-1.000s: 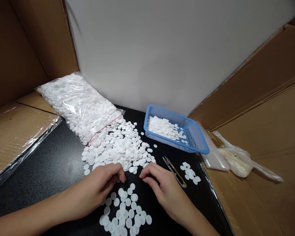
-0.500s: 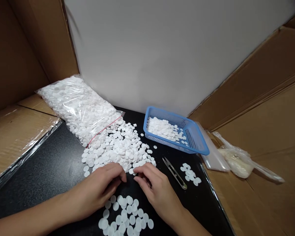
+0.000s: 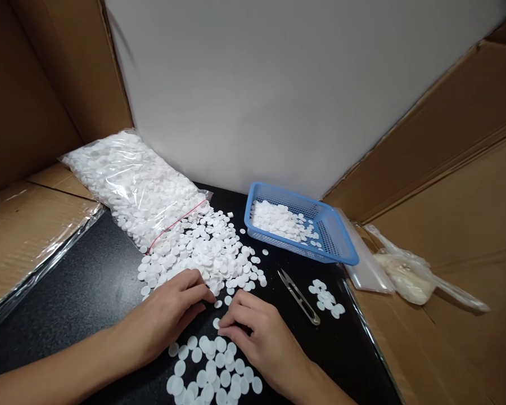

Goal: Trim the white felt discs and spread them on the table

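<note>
Small white round discs (image 3: 208, 259) lie in a big pile on the black tabletop, spilling from the mouth of a clear zip bag (image 3: 126, 174) full of them. At the pile's near edge, my left hand (image 3: 179, 301) is bent over the table, thumb and fingers apart, with a fingertip against a loose disc (image 3: 218, 304). My right hand (image 3: 253, 326) pinches at the edge of another single disc (image 3: 216, 323), thumb and index finger close together. Nearer to me, between my forearms, a spread group of discs (image 3: 211, 371) lies mostly flat, some overlapping.
A blue perforated basket (image 3: 341, 236) holding discs stands at the back right. Thread snips (image 3: 299, 298) lie right of my right hand, beside a small cluster of discs (image 3: 326, 298). Clear plastic bags (image 3: 369, 264) and a tied bag (image 3: 409, 275) lie on cardboard at the right.
My right hand has moved slightly toward me and left, bringing a disc away from the pile. My left hand has shifted slightly, and a disc now shows at its fingertip.
</note>
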The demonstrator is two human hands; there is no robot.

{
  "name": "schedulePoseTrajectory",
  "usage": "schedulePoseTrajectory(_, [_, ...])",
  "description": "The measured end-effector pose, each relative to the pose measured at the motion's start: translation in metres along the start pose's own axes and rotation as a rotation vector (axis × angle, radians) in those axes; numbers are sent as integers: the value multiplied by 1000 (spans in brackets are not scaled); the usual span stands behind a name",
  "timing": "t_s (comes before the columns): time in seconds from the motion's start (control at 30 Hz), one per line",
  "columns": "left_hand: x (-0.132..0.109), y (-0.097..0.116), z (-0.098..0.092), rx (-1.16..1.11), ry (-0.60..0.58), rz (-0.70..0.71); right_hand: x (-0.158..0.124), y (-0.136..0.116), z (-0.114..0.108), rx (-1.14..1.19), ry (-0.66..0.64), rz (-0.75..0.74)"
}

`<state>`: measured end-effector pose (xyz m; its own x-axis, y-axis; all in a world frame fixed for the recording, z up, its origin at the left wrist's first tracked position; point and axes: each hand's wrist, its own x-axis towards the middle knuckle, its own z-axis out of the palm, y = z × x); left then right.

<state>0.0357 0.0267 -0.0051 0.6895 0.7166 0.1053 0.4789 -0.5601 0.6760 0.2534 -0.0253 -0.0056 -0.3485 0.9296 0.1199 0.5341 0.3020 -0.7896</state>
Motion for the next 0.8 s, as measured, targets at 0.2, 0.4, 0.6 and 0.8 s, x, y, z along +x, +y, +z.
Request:
schedulePoseTrajectory(0.2, [-1,4,6,-21,-68,27,2,-10,0,26,-37,148])
schedulePoseTrajectory(0.4, [-1,6,6,-7,-61,-19,4,-13,2,-63,57,145])
schedulePoseTrajectory(0.6, [0,7,5,9,-70,-28,5,-7,-8,-202,56,259])
schedulePoseTrajectory(0.8, [0,9,3,4,-60,0,4,-7,-15,-299,-4,254])
